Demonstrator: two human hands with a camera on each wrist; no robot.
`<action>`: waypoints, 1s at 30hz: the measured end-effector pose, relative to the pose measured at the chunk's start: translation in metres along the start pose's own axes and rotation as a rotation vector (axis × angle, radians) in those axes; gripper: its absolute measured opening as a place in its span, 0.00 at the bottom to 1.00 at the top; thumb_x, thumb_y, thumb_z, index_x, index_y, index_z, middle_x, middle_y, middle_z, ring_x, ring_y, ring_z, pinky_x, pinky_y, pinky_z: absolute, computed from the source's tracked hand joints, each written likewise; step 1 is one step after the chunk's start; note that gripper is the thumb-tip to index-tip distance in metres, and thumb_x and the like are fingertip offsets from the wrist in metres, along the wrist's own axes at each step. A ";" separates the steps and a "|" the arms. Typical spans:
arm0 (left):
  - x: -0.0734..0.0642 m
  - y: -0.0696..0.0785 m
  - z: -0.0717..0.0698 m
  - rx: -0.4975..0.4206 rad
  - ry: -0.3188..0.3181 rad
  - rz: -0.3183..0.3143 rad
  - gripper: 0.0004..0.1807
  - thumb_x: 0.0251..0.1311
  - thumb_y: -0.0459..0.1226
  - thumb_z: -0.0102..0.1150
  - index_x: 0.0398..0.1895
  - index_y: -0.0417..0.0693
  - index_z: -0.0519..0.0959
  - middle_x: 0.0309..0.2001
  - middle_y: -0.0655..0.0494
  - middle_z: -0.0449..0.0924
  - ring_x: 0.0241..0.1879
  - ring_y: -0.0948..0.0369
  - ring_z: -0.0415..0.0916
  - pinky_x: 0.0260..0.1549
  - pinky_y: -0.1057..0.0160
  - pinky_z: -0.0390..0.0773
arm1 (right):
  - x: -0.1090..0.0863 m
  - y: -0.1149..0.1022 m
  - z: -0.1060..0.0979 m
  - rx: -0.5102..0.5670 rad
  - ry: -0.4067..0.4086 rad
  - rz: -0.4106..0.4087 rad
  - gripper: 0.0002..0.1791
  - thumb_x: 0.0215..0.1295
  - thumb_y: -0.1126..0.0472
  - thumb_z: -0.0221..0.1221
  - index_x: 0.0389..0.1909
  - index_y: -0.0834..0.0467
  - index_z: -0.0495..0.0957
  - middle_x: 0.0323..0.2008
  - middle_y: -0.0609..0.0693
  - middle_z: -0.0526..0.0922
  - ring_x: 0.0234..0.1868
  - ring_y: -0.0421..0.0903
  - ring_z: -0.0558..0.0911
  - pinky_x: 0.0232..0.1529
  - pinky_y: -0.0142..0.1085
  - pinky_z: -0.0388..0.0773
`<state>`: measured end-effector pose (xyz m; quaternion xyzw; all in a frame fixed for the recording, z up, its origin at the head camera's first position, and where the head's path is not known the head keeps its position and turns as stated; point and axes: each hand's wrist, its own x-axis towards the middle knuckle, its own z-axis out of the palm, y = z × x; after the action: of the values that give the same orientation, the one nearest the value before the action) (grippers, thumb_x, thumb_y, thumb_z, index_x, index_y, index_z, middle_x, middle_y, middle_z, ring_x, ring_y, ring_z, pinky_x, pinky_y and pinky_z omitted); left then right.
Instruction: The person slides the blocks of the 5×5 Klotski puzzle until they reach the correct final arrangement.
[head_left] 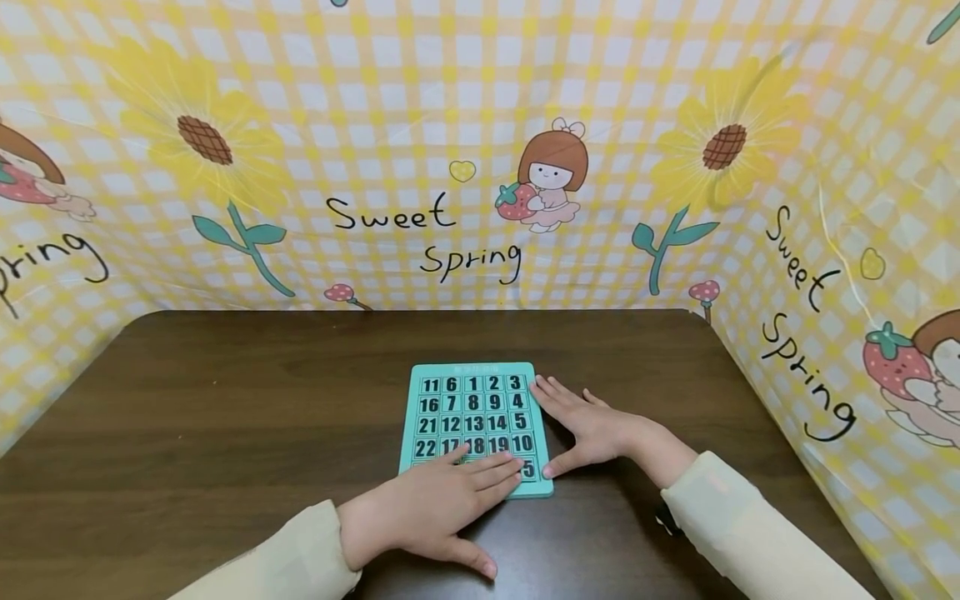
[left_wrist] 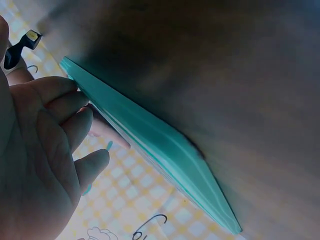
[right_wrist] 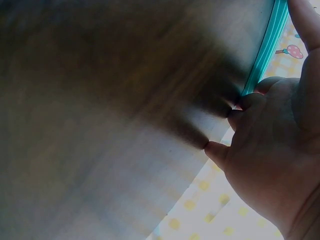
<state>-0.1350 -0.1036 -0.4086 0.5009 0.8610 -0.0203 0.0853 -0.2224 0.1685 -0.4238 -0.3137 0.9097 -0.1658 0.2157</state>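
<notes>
A turquoise sliding number puzzle (head_left: pixel 474 412) lies flat on the table, its black-numbered tiles set in a grid. My left hand (head_left: pixel 446 504) reaches over the puzzle's lower edge, fingers extended across the bottom row and hiding most of it. In the left wrist view, the fingertips are right at the turquoise frame (left_wrist: pixel 145 125). My right hand (head_left: pixel 596 429) lies along the right side, thumb spread toward the lower corner and fingers stretched to the upper part of that edge. The right wrist view shows these fingers (right_wrist: pixel 245 102) beside the puzzle's side, with the smallest fingertip over the wood.
The dark brown wooden table (head_left: pixel 225 417) extends around the puzzle on all sides. A yellow checked cloth (head_left: pixel 405 108) with flowers and lettering stands behind the table and along both sides. A small black item (head_left: pixel 666 517) shows under the right sleeve.
</notes>
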 end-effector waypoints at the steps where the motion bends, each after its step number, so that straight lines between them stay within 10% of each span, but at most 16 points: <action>1: 0.001 0.000 0.000 0.005 0.000 0.004 0.52 0.61 0.73 0.39 0.79 0.50 0.55 0.80 0.57 0.50 0.79 0.61 0.47 0.71 0.42 0.61 | 0.000 0.000 0.000 0.001 -0.001 -0.001 0.66 0.54 0.31 0.65 0.81 0.54 0.36 0.81 0.53 0.34 0.81 0.54 0.36 0.73 0.68 0.39; 18: -0.044 -0.013 -0.003 -0.091 -0.013 -0.147 0.53 0.59 0.74 0.39 0.79 0.50 0.56 0.80 0.58 0.48 0.80 0.60 0.46 0.72 0.40 0.57 | -0.001 0.000 -0.001 0.012 -0.002 0.022 0.67 0.53 0.30 0.66 0.81 0.53 0.36 0.81 0.51 0.33 0.82 0.53 0.35 0.74 0.67 0.38; 30: -0.043 -0.011 0.001 -0.074 -0.023 -0.134 0.52 0.60 0.74 0.39 0.78 0.50 0.57 0.80 0.58 0.50 0.79 0.59 0.47 0.72 0.40 0.58 | -0.001 -0.002 -0.001 0.013 -0.004 0.013 0.66 0.54 0.31 0.66 0.81 0.54 0.37 0.81 0.52 0.34 0.82 0.53 0.36 0.74 0.67 0.39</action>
<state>-0.1235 -0.1457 -0.4032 0.4383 0.8918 0.0000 0.1120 -0.2208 0.1678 -0.4220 -0.3070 0.9101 -0.1696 0.2205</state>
